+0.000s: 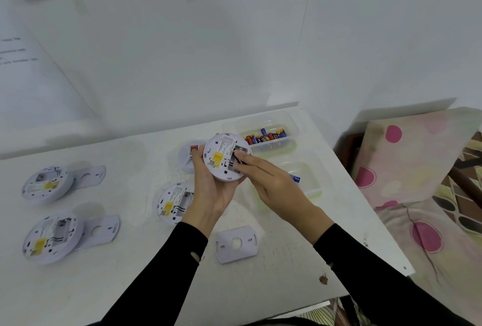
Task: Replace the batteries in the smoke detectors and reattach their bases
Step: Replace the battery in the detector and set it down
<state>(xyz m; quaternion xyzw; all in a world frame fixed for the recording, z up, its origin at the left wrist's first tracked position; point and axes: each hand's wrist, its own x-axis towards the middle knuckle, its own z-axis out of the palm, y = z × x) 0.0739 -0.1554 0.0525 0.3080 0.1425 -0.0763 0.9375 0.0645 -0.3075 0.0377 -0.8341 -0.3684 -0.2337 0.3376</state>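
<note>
The smoke detector [221,158] is held above the white table [130,286], underside up, in the left hand [211,190]. The fingers are curled round its rim and the thumb is laid along the near edge. The right hand [273,184] is extended to the open battery compartment [236,156], with the fingertips at a small dark object there. It cannot be told whether that object is pinched or merely pressed, or whether it is a battery.

The housing is judged to be light, rigid moulded plastic with a smooth, somewhat slippery shell. It should be held by the rim, as it is now, and not by the labelled face or the compartment walls. The contacts and thin clips inside are judged fragile, so seating force should be applied along the cell, not across it.

Spare batteries [268,135] are kept in a clear tub [292,127] behind the detector. A loose base [236,243] lies flat near the wrists. It is judged thin and slightly flexible, and is best taken by its edges.
</note>
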